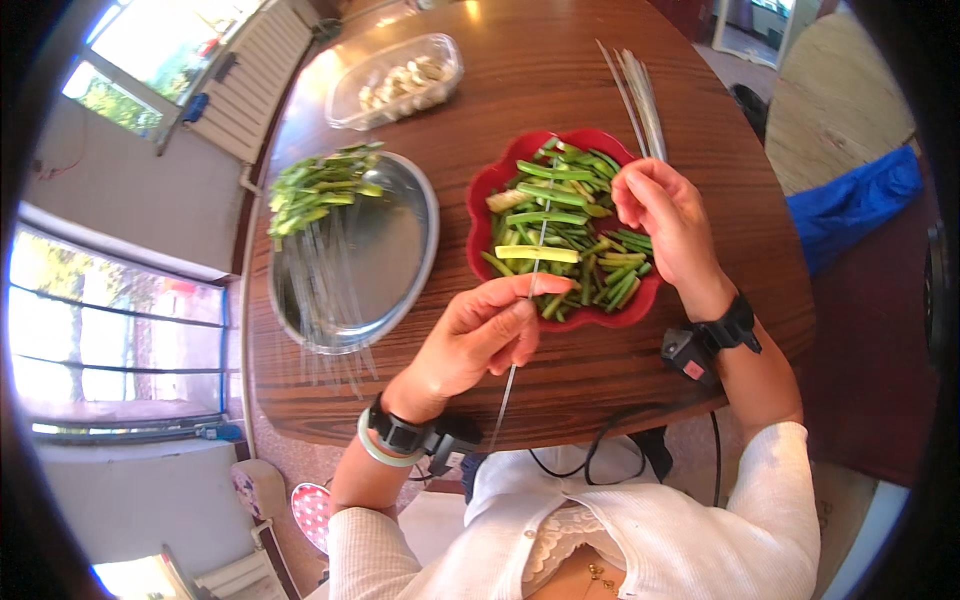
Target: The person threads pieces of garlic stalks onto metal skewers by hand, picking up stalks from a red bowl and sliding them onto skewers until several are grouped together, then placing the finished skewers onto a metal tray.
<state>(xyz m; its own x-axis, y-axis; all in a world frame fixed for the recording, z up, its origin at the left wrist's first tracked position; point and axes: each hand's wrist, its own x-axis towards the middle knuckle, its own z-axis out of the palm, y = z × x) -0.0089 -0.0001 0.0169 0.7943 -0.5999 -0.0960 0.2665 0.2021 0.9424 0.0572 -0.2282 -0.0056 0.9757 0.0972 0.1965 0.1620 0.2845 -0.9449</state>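
Note:
Between thumb and index finger, my left hand [487, 330] grips a thin skewer [507, 397]. Several cut green stem pieces [537, 253] are threaded crosswise on it, the lowest one yellowish. My right hand [660, 206] is at the right rim of a red scalloped bowl [480, 247], fingertips pinched together; whether they hold anything cannot be told. More cut green stems [619, 281] lie in the bowl, beneath the skewer. To the left, an oval metal tray [429, 217] bears loaded skewers, their green pieces [322, 187] bunched at its upper edge and their bare ends over the near rim.
A clear plastic container [337, 112] of pale pieces [409, 81] stands at the table's far left. Bare skewers [643, 105] lie beyond the bowl. A black cable [592, 450] hangs by the near edge of the wooden table [525, 52]. Blue cloth [862, 202] is at the right.

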